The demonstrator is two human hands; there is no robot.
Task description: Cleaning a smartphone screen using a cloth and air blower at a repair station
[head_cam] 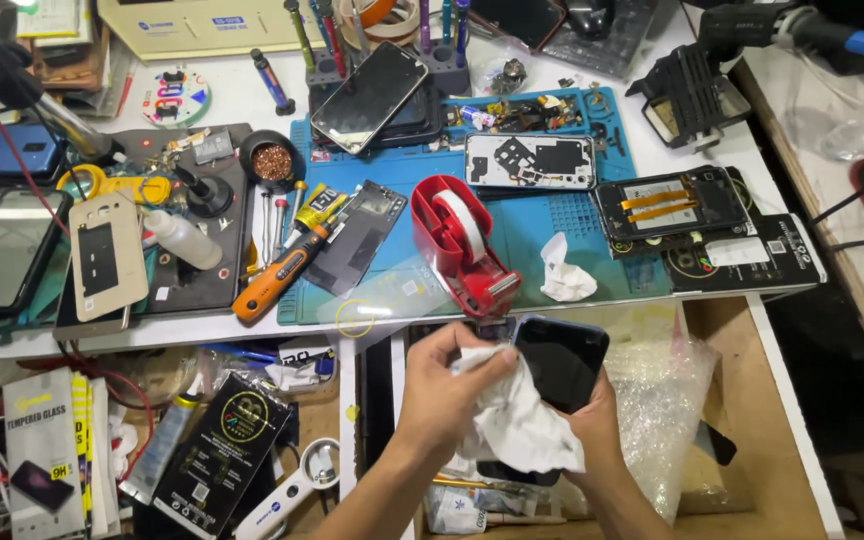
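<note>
phone (562, 360) lower half hidden by white tissue (517, 425), right hand (597, 420) mostly behind phone

1. This is a phone repair workshop, seen over a crowded white workbench (252, 95).
2. At the centre lies a blue repair mat (552, 225), with an opened phone body (529, 161) on it at 12 o'clock.
3. At 2 o'clock sits another opened phone with orange flex cables (667, 203).
4. At 9 o'clock lie an orange-handled screwdriver (280, 275) and a tip-cleaner pot of brass wool (271, 161).
5. At 12 o'clock stand tool holders with screwdrivers (327, 45).
6. At 7 o'clock are boxed screen protectors (44, 450).
</note>
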